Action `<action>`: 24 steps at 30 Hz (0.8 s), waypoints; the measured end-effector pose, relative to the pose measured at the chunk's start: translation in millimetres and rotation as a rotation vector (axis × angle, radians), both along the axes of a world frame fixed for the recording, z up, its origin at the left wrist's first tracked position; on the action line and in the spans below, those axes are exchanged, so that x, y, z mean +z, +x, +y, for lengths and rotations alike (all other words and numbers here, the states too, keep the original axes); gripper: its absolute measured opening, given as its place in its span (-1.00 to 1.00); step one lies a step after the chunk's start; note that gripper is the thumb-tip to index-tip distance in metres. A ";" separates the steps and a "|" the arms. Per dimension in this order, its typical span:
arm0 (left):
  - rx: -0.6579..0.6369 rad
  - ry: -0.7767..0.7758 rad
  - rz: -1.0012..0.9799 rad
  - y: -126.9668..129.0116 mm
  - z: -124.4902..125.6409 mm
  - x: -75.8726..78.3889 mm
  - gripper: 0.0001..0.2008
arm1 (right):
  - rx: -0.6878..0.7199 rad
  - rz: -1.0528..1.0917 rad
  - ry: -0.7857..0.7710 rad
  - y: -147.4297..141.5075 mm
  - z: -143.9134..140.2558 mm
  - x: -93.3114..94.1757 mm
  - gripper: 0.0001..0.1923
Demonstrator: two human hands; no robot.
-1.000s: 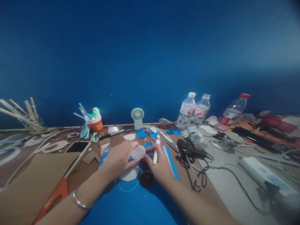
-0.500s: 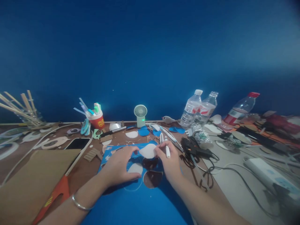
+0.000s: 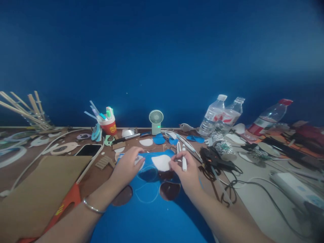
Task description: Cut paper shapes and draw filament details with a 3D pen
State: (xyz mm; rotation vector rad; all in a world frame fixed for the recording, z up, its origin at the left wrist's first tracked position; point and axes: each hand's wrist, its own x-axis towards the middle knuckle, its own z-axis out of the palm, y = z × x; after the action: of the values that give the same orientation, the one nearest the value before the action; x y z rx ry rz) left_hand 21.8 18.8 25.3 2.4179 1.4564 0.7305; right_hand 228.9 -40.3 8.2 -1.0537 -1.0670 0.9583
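Note:
A large blue sheet (image 3: 149, 216) with cut-out holes lies on the brown table in front of me. My left hand (image 3: 128, 167) rests on its far edge, fingers over a small white cut-out piece (image 3: 140, 161). My right hand (image 3: 186, 172) grips a white pen (image 3: 184, 162) and also pinches a second white oval piece (image 3: 161, 162), held flat over the blue sheet. A silver bracelet (image 3: 92, 206) circles my left wrist.
A brown cardboard sheet (image 3: 32, 189) and a phone (image 3: 88, 150) lie left. A cup of pens (image 3: 108, 125), a small fan (image 3: 156, 121) and water bottles (image 3: 212, 116) stand at the back. A black glue gun (image 3: 215, 162), cables and a power strip (image 3: 296, 189) lie right.
The white piece passed from between both hands to my right hand, which carried it right and farther away. My left hand moved onto another white piece. The view shifted.

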 end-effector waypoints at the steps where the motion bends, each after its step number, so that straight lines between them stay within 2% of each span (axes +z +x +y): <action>1: -0.032 -0.002 -0.023 -0.9 -1.4 2.3 -0.75 | 0.015 -0.040 -0.006 -1.1 -1.1 -0.1 -0.75; 4: -0.288 -0.027 -0.046 -2.1 -7.6 8.4 -0.74 | 0.054 -0.215 -0.054 -3.7 -4.3 0.0 -0.76; 6: -0.470 -0.028 0.005 -1.0 -11.0 9.5 -0.63 | 0.069 -0.317 -0.075 -4.4 -5.3 -0.5 -0.78; 8: -0.543 -0.045 0.080 1.3 -12.7 8.2 -0.47 | 0.064 -0.402 -0.074 -3.9 -5.0 -1.8 -0.79; 11: -0.468 -0.102 0.113 5.2 -12.1 5.5 -0.36 | 0.073 -0.489 -0.089 -1.8 -3.1 -4.5 -0.80; 13: -0.398 -0.127 0.089 7.0 -10.9 4.9 -0.36 | 0.092 -0.502 -0.108 -0.5 -1.8 -5.7 -0.81; 17: -0.404 -0.139 0.081 7.9 -9.1 5.7 -0.59 | 0.111 -0.516 -0.114 -0.4 -1.3 -5.2 -0.86; 20: -0.409 -0.143 0.064 6.6 -7.5 5.2 -0.62 | 0.075 -0.330 -0.107 -1.1 -1.8 -4.2 -0.87; 24: -0.396 -0.151 0.072 5.4 -4.6 2.6 -0.64 | -0.005 0.035 -0.115 2.3 0.6 -8.4 -0.69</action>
State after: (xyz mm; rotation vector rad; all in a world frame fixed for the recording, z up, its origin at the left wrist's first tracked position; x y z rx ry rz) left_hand 27.2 14.2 27.9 2.5198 0.9644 0.4308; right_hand 231.2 -39.7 -0.2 -1.1287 -0.9900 1.0402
